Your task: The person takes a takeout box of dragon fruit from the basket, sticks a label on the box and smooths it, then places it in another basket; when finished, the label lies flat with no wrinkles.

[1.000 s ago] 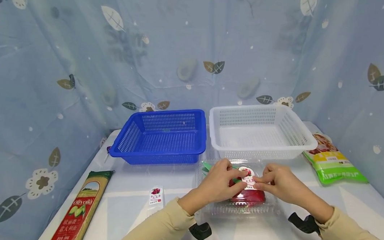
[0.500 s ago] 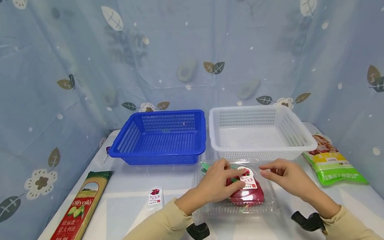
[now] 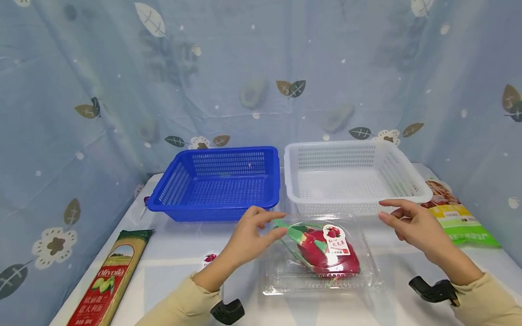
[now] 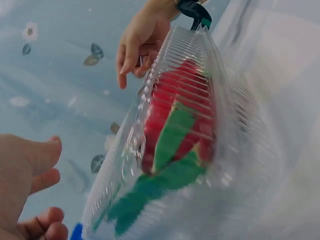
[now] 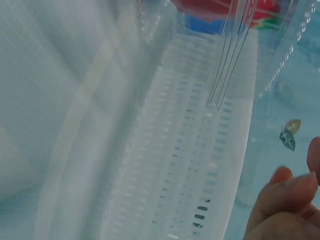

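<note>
A closed clear plastic box [image 3: 277,277] with a red dragon fruit [image 3: 314,252] inside lies in front of the baskets in the head view. The fruit's green leaf tips point left. On the lid sits a white sticker [image 3: 337,246] with a dragon fruit picture. My left hand [image 3: 252,236] hovers by the box's left edge, thumb and forefinger apart; whether it touches the lid I cannot tell. Off to the upper right of the box, my right hand [image 3: 419,230] is raised with loosely bent fingers. Nothing is held in either hand.
Behind the box stand a blue basket [image 3: 223,211] and a white basket [image 3: 356,205]. A spaghetti pack [image 3: 108,283] lies at the left, a green and yellow food bag [image 3: 466,228] at the right. My left forearm partly covers another sticker [image 3: 209,258].
Both hands were at the sticker on the lid. First the right hand lifted away rightward, then the left withdrew to the left. The sticker stays on the box.
</note>
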`<state>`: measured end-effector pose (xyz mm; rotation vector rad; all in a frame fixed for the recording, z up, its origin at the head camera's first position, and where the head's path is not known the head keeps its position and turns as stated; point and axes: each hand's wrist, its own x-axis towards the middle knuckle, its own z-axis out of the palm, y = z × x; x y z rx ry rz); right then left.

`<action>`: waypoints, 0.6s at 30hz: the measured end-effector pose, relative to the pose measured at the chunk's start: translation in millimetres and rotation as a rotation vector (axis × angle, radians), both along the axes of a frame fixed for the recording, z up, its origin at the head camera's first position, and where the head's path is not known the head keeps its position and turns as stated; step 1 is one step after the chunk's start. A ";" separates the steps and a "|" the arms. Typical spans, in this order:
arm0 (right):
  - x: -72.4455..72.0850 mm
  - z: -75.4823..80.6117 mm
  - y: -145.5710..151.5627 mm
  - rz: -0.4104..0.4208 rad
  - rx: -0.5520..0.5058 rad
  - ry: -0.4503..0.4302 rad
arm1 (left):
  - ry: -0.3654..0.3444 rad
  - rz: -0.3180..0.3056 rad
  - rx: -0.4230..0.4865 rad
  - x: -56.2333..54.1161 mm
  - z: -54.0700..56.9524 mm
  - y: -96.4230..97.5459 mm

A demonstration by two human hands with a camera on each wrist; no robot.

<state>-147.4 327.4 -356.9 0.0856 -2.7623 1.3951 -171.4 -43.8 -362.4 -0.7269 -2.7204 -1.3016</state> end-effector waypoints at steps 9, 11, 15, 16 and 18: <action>-22.9 -15.9 22.4 0.060 -0.236 -0.101 | -0.577 -0.034 0.238 14.4 -26.3 -27.8; -27.6 -21.0 25.8 0.070 -0.295 -0.125 | -0.597 -0.044 0.255 15.9 -30.6 -26.7; -35.1 -30.0 28.9 0.099 -0.382 -0.136 | -0.615 -0.057 0.302 15.4 -36.8 -23.6; -36.6 -31.7 29.0 0.106 -0.394 -0.133 | -0.625 -0.061 0.312 15.0 -37.9 -23.1; -39.8 -34.2 29.3 0.116 -0.401 -0.122 | -0.648 -0.067 0.322 13.9 -39.5 -22.6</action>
